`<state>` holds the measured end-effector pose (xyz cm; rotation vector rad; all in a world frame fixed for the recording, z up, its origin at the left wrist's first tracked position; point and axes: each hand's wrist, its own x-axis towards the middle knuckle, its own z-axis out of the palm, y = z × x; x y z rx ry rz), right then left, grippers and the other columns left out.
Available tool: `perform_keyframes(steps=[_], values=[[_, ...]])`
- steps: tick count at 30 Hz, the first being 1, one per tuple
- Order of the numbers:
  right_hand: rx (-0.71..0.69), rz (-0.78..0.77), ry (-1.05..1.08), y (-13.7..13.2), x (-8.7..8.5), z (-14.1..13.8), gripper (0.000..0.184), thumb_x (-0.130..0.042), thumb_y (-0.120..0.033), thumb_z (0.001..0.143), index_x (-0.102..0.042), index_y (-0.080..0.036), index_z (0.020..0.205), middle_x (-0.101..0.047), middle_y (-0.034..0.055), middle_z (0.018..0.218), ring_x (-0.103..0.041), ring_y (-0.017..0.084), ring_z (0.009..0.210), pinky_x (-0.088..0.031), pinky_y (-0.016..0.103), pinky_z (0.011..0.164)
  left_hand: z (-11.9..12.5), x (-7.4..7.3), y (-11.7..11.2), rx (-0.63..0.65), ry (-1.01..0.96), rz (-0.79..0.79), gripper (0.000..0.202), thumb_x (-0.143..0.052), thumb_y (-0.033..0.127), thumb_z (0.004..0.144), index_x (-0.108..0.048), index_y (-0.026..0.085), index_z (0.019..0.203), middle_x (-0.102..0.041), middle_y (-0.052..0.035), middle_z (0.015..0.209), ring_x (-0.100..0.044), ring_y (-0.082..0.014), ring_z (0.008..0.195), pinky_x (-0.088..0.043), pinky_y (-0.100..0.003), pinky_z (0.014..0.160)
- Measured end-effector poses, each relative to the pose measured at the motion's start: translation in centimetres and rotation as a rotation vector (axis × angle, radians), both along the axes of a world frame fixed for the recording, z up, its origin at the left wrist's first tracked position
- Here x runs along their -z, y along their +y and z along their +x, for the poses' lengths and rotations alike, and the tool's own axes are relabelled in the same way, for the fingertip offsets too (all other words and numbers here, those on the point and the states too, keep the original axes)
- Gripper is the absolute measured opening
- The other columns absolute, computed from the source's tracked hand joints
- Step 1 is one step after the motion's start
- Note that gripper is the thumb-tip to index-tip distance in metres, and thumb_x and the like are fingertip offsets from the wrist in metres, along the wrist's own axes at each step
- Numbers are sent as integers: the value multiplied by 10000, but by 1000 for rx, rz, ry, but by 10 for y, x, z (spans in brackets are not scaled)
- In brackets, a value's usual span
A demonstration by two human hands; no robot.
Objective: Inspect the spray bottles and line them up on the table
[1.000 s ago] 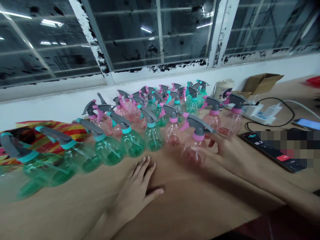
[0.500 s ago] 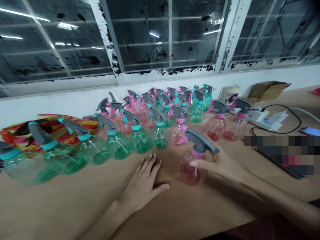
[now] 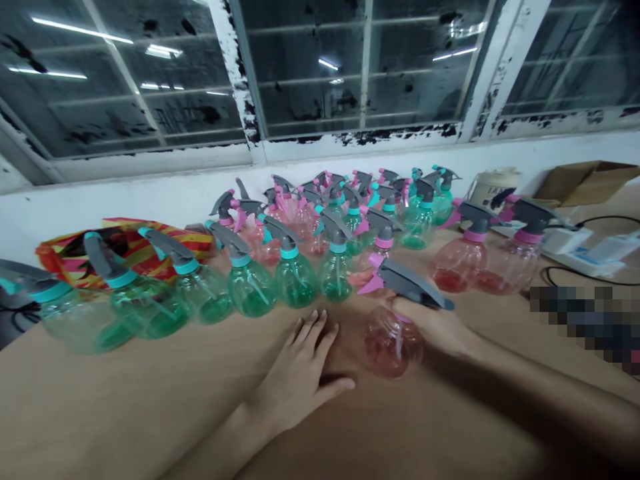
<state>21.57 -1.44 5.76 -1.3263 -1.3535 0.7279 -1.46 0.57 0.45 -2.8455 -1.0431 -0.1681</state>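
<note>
My right hand [image 3: 434,321] is wrapped around the neck of a pink spray bottle [image 3: 393,347], just below its grey spray head with the pink trigger. Some of those fingers are hidden behind the bottle. A little liquid shows low in it, and it stands upright on the table. Palm down on the tabletop, my left hand [image 3: 304,377] rests to the left of that bottle with fingers spread, holding nothing. Just beyond its fingertips stand a green spray bottle [image 3: 296,280] and a narrower-looking green one [image 3: 337,277].
More green bottles, among them one at the row's left end [image 3: 85,320], line the table [image 3: 165,400]. Pink and green bottles crowd behind. Two pink bottles [image 3: 459,263] stand right, near a power strip [image 3: 583,257], white bucket [image 3: 495,187] and cardboard box [image 3: 585,181]. A colourful bag [image 3: 155,247] lies left.
My right hand has moved up from the pink bottle's body to its neck. My left hand stays flat on the table. The view has turned slightly left.
</note>
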Motion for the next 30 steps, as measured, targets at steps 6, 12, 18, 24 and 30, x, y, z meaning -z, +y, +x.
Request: perform_keyframes(steps=[6, 12, 18, 24, 30], values=[[-126, 10, 95, 13, 0, -3, 119, -618, -311, 646, -537, -226, 628, -463, -52, 560, -425, 114, 501, -370, 269, 490, 1, -2, -2, -6, 8, -32, 827, -325, 748, 904, -434, 110, 1418, -384, -195, 1493, -346, -331, 1385, -318, -501, 1096], [-305, 93, 103, 17, 0, -5, 193, -673, -412, 797, -664, -234, 725, -613, -20, 677, -574, 145, 661, -475, 292, 662, 1, -2, -2, -7, -10, -47, 819, -332, 749, 901, -444, 113, 1406, -406, -192, 1481, -367, -334, 1373, -331, -492, 1091], [-322, 119, 98, 15, -4, -7, 228, -659, -453, 820, -688, -230, 783, -673, 0, 747, -601, 147, 673, -495, 290, 663, 2, -2, -1, -2, -2, -45, 829, -335, 752, 898, -444, 104, 1403, -391, -197, 1490, -364, -334, 1374, -334, -494, 1090], [-399, 144, 92, 20, -1, -4, 181, -616, -422, 864, -710, -268, 854, -677, -3, 748, -652, 195, 868, -479, 377, 906, 1, 2, 0, -8, -7, -21, 857, -338, 760, 891, -424, 89, 1417, -383, -210, 1490, -352, -346, 1378, -334, -506, 1088], [-338, 119, -21, 17, 0, -3, 181, -620, -420, 858, -700, -276, 784, -660, 8, 739, -623, 191, 746, -515, 364, 776, 1, 0, -1, -8, -1, -67, 840, -335, 749, 900, -415, 96, 1422, -354, -212, 1505, -331, -345, 1389, -316, -520, 1097]])
